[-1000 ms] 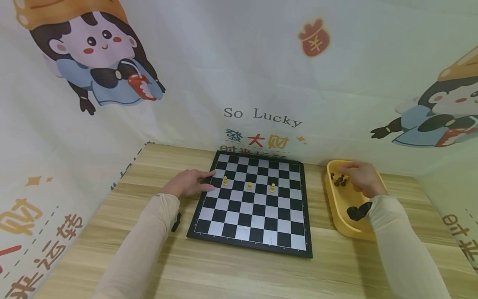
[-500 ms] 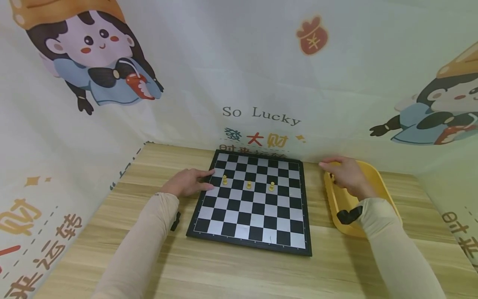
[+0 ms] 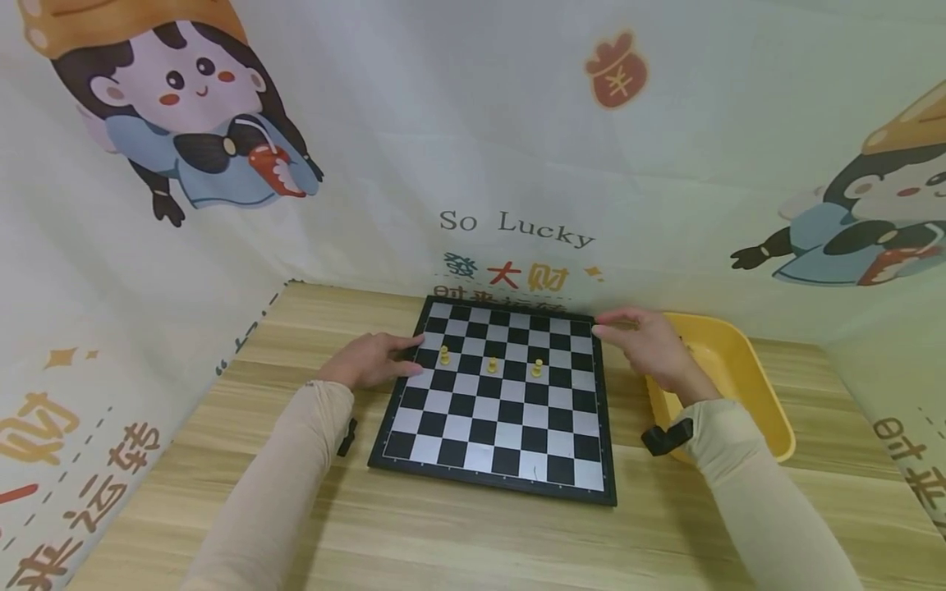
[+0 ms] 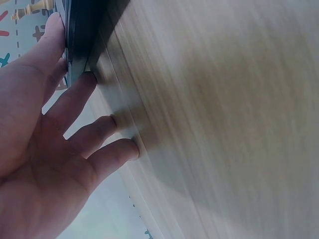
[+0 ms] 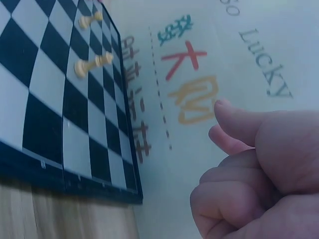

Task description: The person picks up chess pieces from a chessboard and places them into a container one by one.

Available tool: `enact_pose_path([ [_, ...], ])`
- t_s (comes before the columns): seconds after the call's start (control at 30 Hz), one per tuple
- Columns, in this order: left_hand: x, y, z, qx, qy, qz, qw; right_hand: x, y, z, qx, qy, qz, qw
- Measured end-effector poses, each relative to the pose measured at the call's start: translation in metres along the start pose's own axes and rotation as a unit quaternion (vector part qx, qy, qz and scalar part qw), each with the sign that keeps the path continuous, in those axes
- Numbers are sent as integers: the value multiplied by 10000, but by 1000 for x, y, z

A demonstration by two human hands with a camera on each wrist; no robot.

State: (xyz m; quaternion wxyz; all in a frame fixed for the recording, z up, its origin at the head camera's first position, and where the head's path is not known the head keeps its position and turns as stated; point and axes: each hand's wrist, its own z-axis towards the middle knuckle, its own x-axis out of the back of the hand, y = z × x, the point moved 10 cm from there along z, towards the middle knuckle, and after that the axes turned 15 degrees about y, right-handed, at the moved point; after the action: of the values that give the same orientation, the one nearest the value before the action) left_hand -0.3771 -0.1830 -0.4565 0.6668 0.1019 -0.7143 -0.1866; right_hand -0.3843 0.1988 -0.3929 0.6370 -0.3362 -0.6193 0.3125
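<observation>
Behind everything hangs a pale printed cloth backdrop (image 3: 443, 123), filling the upper part of the head frame. Below it, we see a light wood-grain table (image 3: 458, 542) across the bottom. A square black-and-white checkered chessboard with a black border (image 3: 497, 414) lies flat near the centre. Right of centre sits a rounded yellow plastic tray (image 3: 750, 373), its left side partly covered by the right hand and forearm.

Our right hand (image 3: 649, 349) is at the board's upper right corner, thumb and forefinger extended with a gap between their tips, the other fingers curled in. We see nothing in that gap, but cannot tell whether the curled fingers hide a piece, nor whether the tips touch the border. Our left hand (image 3: 369, 361), left of centre, rests spread, thumb and forefinger on the board's left border, gripping nothing tightly.

Smallest are three pale yellow chess pieces, upright in a row on the upper half of the board: left (image 3: 444, 355), middle (image 3: 492, 364), right (image 3: 537, 368).

We judge that a bump from the right hand could skew the board and topple these narrow pieces; a low sweep of the left thumb could knock the left one, which stands nearest it.
</observation>
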Motion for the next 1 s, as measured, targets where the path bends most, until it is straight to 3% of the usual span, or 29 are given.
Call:
enact_pose_path([
  [0.4, 0, -2, 1, -4, 49, -42, 10000, -35, -15, -2, 322, -33, 45, 9995],
  [0.63, -2, -1, 1, -2, 17, -59, 10000, -64, -7, -5, 13, -388, 425, 9983],
  [1.0, 1, 0, -1, 8, 20, -85, 10000, -89, -1, -10, -504, -599, 1043, 9915],
])
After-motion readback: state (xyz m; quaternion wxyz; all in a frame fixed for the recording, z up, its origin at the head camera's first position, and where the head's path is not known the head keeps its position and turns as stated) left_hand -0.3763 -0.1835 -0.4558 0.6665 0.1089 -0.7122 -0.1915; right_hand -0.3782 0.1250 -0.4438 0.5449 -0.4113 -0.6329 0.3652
